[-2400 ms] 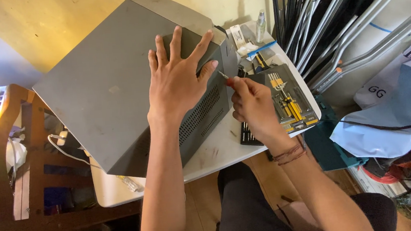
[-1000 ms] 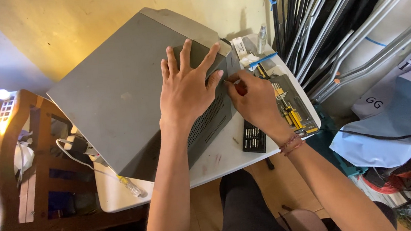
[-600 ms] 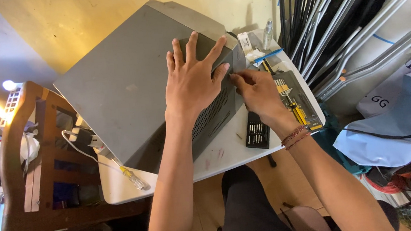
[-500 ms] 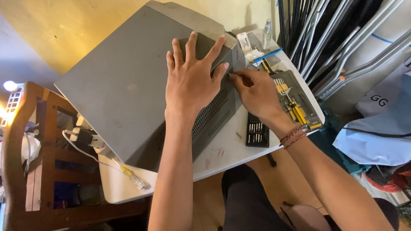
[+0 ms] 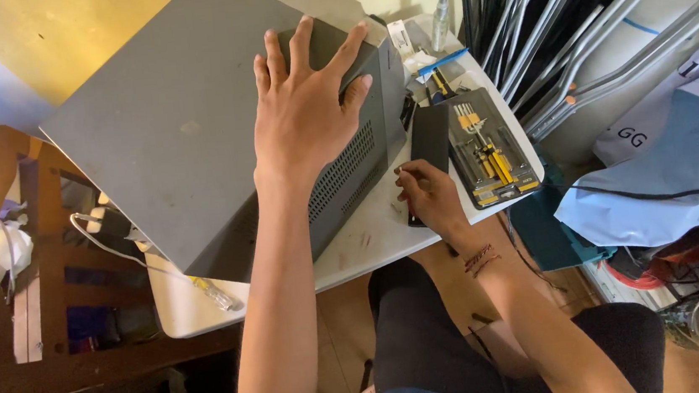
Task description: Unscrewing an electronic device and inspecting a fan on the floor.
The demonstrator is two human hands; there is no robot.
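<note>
we see the left hand [image 5: 304, 112] spread flat, fingers apart, pressing on the top of the grey metal case [image 5: 192, 126], close to its upper right corner; it pins the case but grips nothing. the right hand [image 5: 427, 194] sits to the right of and below that palm, on the white table [image 5: 371, 249], fingers curled together over a slim dark tool [image 5: 409, 214]; we cannot tell how firmly it is pinched. the vented side of the case faces this hand, just beside it.

judgement on doing the step well: keep the flat palm's weight straight down so the case does not slide on the table, and bring the tool tip square to the vented panel before turning, with the wrist low on the table edge.

counts: one case, one table, one open bit case [image 5: 489, 155] right of the tool hand with a dark lid [image 5: 429, 139] touching its left edge, one small clear bottle [image 5: 439, 20] beyond it, one wooden chair [image 5: 15, 276] far left of the palm, two hands. bits in the tray: too small to count.
</note>
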